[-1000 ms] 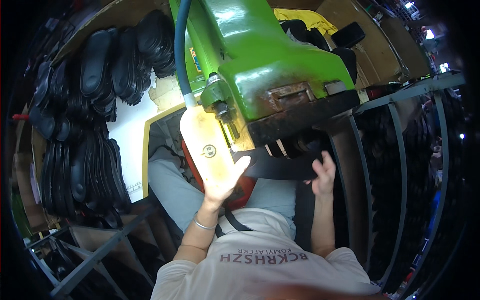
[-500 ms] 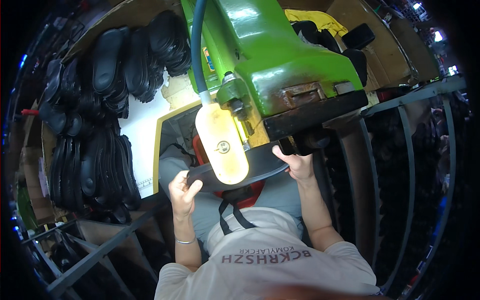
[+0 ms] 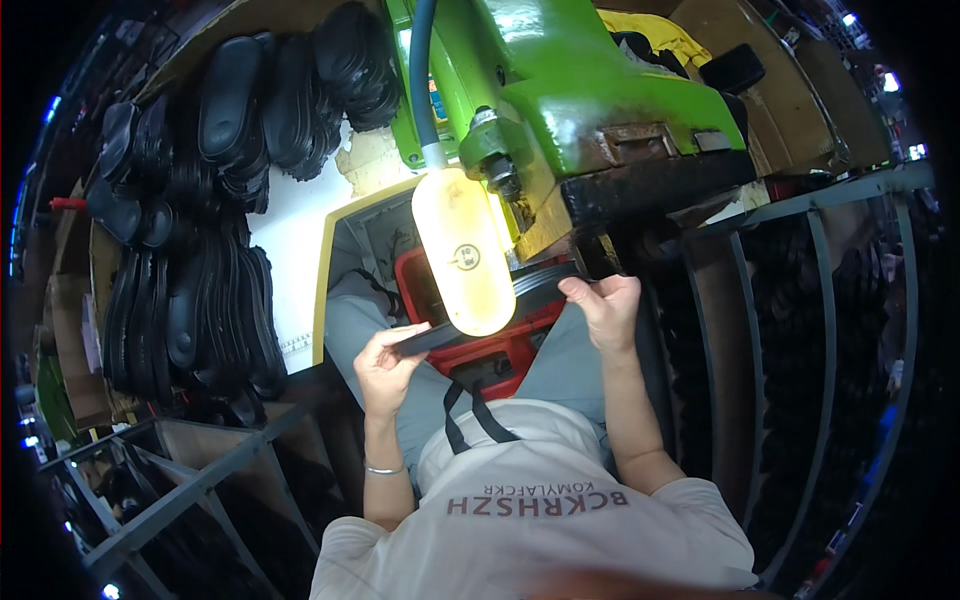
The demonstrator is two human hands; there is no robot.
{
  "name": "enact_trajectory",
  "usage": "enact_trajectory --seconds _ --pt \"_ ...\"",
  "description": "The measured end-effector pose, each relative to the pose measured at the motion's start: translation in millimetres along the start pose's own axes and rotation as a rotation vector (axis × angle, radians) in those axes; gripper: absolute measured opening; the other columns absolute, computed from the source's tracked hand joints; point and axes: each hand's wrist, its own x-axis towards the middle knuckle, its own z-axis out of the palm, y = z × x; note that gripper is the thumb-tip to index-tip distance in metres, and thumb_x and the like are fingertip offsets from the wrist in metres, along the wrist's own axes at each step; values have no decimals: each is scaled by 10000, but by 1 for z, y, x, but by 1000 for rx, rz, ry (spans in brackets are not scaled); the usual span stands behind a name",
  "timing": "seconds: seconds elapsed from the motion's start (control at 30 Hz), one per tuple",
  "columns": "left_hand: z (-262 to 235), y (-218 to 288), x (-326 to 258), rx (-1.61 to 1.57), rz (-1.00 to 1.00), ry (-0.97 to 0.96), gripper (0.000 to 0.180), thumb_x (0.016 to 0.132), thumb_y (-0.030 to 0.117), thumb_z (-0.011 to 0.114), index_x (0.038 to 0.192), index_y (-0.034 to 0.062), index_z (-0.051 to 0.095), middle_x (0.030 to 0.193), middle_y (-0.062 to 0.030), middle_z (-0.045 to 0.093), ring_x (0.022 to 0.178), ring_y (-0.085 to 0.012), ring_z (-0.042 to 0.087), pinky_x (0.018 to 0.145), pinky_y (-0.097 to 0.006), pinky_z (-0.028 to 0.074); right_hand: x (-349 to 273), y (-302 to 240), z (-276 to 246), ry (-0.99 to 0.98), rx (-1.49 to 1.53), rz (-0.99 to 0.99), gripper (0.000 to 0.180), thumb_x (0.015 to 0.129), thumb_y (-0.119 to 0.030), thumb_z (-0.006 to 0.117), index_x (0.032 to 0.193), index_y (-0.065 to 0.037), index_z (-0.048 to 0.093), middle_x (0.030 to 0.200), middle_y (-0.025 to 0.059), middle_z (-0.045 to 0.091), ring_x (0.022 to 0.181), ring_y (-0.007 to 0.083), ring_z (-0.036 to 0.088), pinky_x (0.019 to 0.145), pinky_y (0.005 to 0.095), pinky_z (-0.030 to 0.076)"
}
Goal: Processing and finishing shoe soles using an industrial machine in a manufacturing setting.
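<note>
A black shoe sole [image 3: 543,290] spans the gap between my two hands, turned nearly edge-on. My left hand [image 3: 390,370] is closed on its left end, fingers on top and thumb below. The other end is pinched by my right hand [image 3: 608,310], just below the head of a green machine [image 3: 600,100]. A lit, oblong yellowish lamp [image 3: 465,235] hangs on a blue-grey hose above the sole and hides its middle part.
Several stacks of black soles [image 3: 190,310] stand on a white, yellow-edged table [image 3: 290,240] at left. A red container [image 3: 480,365] sits below the sole. Metal-framed racks [image 3: 825,300] flank me on both sides. At far right is a cardboard box [image 3: 790,115] with yellow cloth.
The sole has turned from showing its broad face to nearly edge-on, uncovering more of the red container. Both hands keep hold, the left with its wrist turned. The whole view has shifted slightly.
</note>
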Motion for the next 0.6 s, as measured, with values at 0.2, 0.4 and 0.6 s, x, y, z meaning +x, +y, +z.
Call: enact_trajectory --seconds 0.2,0.4,0.6 --pt "46 5 24 -93 -98 -104 292 734 -134 669 1008 -83 584 956 -111 640 864 -153 634 773 -263 532 0 -8 -40 200 110 -96 275 763 -16 738 946 -4 533 846 27 592 736 63 552 674 190 462" --pt "105 -16 33 -237 -361 -284 193 782 -8 684 958 -39 610 854 -100 652 714 -161 639 605 -301 593 5 -11 -71 365 197 -249 255 889 -163 613 1045 7 504 878 66 586 732 92 543 645 225 461" --pt "225 6 87 -568 -359 -174 266 899 99 586 1141 11 519 1096 -81 595 916 -152 613 706 -290 566 -14 -5 -90 364 255 -156 158 898 -133 600 975 -9 540 813 86 610 631 87 530 576 221 443"
